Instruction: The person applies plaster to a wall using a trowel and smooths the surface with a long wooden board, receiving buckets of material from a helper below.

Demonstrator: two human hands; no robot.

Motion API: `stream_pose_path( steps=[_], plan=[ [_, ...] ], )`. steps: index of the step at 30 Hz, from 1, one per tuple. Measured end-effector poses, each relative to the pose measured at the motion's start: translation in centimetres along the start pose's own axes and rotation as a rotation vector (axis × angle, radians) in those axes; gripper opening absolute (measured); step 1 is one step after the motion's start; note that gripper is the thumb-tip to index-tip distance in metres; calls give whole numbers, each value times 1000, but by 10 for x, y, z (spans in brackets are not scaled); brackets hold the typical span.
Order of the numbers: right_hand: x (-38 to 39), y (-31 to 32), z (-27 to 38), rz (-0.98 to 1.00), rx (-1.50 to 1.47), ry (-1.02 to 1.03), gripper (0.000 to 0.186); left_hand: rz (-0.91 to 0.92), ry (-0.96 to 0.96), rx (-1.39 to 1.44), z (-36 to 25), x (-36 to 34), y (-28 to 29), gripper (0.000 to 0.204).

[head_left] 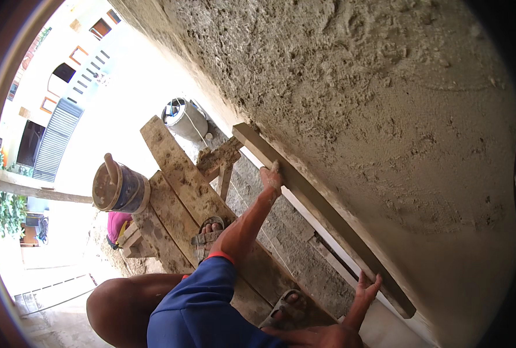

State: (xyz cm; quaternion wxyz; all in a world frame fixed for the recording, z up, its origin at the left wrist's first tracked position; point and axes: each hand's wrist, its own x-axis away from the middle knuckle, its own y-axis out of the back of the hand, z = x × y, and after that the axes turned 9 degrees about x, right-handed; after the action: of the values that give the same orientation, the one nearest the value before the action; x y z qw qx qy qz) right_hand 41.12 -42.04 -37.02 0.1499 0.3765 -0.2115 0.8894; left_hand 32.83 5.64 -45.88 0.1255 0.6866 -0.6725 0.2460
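Observation:
A long, straight screed board (pixel 329 219) lies along the lower part of a freshly plastered wall (pixel 380 133), running slantwise from upper left to lower right. My left hand (pixel 271 176) is closed on the board nearer its far end, fingers dusted with plaster. Toward its near end my right hand (pixel 369 290) grips the same board, with the thumb and fingers at its edge. The plaster is rough and lumpy higher up and smoother close to the board. Fingers on the wall side of the board are partly hidden.
I squat on a scaffold of stained wooden planks (pixel 179 177) in sandals. A bucket (pixel 131 193) with a handle sticking out stands at the planks' left. Below are a grey drum (pixel 187 120) and sandy ground. A wooden rail (pixel 43 192) crosses at far left.

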Motion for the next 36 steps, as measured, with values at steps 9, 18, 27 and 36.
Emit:
stream_pose_path(
  steps=[9, 18, 27, 36],
  plan=[
    [-7, -91, -73, -1, -19, -132, 50, -102, -29, -288, -38, -117, -5, 45],
    [-19, -132, -112, 147, -173, -213, 47, -78, -15, 34, -52, -172, -10, 44],
    [17, -173, -109, 263, -221, -172, 48, 117, -2, 315, -137, -167, -24, 46],
    [69, -171, -53, 280, -234, -52, 55, 153, 65, 280, -176, -91, -43, 42]
  ],
)
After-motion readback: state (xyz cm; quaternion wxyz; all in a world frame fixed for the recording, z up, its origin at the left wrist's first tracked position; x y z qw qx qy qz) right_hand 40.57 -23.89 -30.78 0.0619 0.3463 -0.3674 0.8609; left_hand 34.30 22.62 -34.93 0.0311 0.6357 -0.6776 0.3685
